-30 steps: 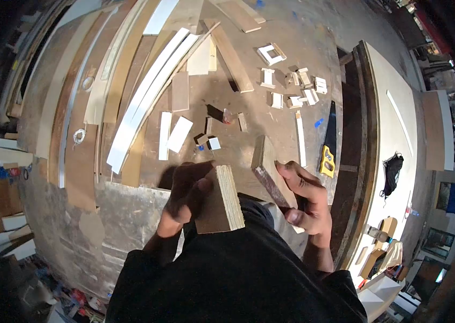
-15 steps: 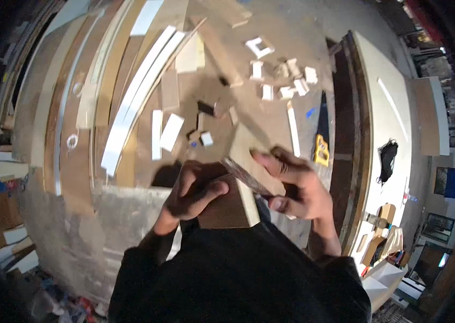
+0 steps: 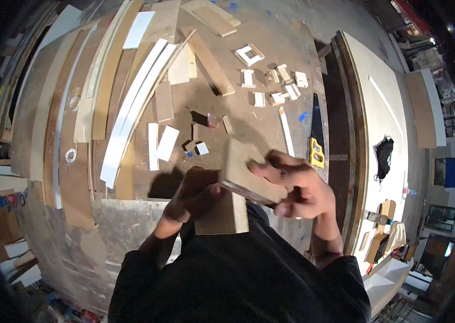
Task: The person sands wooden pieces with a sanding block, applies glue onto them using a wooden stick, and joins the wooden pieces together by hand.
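My left hand [image 3: 183, 198] is closed round a wooden board piece [image 3: 217, 218], held in front of my dark shirt. Its thumb is partly hidden beneath a second, pale wooden block [image 3: 242, 164]. That block is gripped by my right hand [image 3: 304, 187], with fingers on top and the thumb below. The block lies tilted across the upper end of the board piece and looks to be touching it. Its lower edge is darker than its face.
On the worktable, a handsaw with a yellow handle [image 3: 316, 153] lies at the right edge. Small wooden pieces [image 3: 276, 89] sit in a cluster farther back. Long white strips [image 3: 136, 113] and boards cover the left. A pale bench panel [image 3: 370, 102] stands to the right.
The pale block has shifted a little left and flattened over the board piece, now covering part of my left thumb. My head view has tilted, so the table items appear slightly lower.
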A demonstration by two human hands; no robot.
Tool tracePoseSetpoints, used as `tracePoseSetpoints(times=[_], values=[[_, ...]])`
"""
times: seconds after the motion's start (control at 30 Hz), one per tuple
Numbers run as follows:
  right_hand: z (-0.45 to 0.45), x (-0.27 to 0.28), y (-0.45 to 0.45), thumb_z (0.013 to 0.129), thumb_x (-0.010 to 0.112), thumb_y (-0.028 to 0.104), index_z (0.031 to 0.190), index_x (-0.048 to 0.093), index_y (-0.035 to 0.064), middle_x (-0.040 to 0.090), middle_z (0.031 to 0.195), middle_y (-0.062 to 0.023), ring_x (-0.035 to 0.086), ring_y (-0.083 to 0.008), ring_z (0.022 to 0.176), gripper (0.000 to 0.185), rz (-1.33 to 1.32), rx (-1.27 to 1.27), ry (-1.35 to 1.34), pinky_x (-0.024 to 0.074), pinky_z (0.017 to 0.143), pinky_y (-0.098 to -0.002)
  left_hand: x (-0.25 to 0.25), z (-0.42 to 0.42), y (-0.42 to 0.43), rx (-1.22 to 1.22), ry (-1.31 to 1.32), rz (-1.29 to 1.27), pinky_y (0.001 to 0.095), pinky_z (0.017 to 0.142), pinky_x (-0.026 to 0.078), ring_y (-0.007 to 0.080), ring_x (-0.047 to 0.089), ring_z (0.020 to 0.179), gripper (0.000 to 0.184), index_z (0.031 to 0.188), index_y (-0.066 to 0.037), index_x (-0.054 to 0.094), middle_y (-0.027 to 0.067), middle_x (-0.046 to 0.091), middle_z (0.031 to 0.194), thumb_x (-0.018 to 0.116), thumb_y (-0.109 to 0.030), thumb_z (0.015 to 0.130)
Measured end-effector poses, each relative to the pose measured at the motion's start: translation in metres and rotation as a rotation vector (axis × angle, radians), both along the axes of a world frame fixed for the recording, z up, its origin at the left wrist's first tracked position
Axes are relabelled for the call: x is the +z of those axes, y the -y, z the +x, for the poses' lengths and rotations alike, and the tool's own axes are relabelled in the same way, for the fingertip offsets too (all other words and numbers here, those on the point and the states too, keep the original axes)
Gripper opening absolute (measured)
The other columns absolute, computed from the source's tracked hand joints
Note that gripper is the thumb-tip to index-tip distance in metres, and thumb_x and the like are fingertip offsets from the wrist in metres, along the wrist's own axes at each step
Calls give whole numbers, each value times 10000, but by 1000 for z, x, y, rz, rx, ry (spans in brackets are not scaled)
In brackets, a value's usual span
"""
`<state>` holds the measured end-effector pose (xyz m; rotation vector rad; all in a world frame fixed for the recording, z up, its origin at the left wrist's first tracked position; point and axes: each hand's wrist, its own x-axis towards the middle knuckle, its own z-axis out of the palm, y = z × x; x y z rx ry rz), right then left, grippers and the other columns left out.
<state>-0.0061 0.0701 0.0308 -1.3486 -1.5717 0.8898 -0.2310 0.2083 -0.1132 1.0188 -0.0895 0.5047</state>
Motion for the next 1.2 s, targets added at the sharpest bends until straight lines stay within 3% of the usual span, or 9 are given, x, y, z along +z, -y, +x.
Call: tracePoseSetpoints(times=[0.2, 0.33, 0.47, 0.5, 0.63, 0.73, 0.93, 1.03, 1.2], values=[[-4, 12, -15, 751, 723, 378, 1279, 608, -72, 595, 1013, -224, 589, -340, 887, 703, 82, 40, 107, 448, 803, -400, 71, 6, 21, 26, -457, -320, 259, 811, 469, 114, 578, 949, 460, 1217, 24, 571, 103, 638, 1095, 698, -298, 914], [15, -16, 14, 729, 767, 233, 1332, 579, -18, 631, 1113, -198, 586, -315, 926, 679, -4, -17, -12, 459, 817, -382, 71, 13, -17, 87, -285, 117, 296, 615, 413, 81, 485, 699, 346, 941, 74, 655, 37, 581, 678, 608, -269, 952], [14, -11, 6, 728, 747, 227, 1318, 573, -54, 641, 1188, -224, 597, -299, 1020, 677, -69, -74, -156, 453, 907, -376, 45, 4, 5, 176, -395, 278, 333, 741, 462, 160, 590, 794, 337, 1055, 51, 659, 116, 672, 856, 610, -270, 964], [11, -32, 8, 742, 736, 229, 1309, 561, -84, 600, 1304, -254, 593, -319, 1120, 671, 140, -120, -257, 420, 994, -401, 41, 0, 8, 167, -392, 207, 338, 793, 462, 192, 599, 850, 331, 1109, 39, 646, 127, 674, 941, 609, -259, 970], [6, -23, -4, 757, 735, 239, 1316, 557, -67, 561, 1372, -244, 544, -369, 1249, 662, 189, -67, -301, 369, 1075, -442, 46, 2, 4, 181, -358, 294, 339, 887, 453, 211, 594, 976, 333, 1222, 13, 600, 125, 650, 1104, 605, -216, 980], [-3, 15, -18, 781, 706, 181, 1342, 543, -55, 562, 1370, -233, 577, -313, 1198, 630, -156, 16, -212, 401, 1034, -392, 50, 8, 3, 177, -324, 293, 338, 904, 452, 190, 582, 1026, 327, 1242, 6, 588, 115, 638, 1132, 607, -187, 979], [7, -12, -14, 784, 706, 186, 1349, 554, -42, 610, 1295, -230, 642, -348, 1028, 627, 66, 76, -197, 482, 920, -398, 47, 1, 1, 141, -350, 261, 342, 891, 460, 197, 588, 1013, 334, 1242, 3, 590, 117, 640, 1122, 610, -195, 973], [7, 18, -25, 786, 734, 228, 1372, 529, -32, 609, 1271, -231, 616, -392, 1075, 673, -46, 123, -21, 480, 938, -423, 51, 5, 2, 134, -345, 273, 344, 884, 464, 201, 591, 1006, 338, 1241, 2, 591, 119, 640, 1118, 611, -200, 971], [6, 9, 1, 700, 793, 204, 1317, 607, 14, 634, 1247, -208, 595, -321, 864, 672, 0, 26, 76, 512, 817, -415, 48, -2, -2, 151, -389, 271, 346, 874, 470, 207, 596, 996, 344, 1241, -1, 593, 121, 642, 1110, 614, -207, 966]])
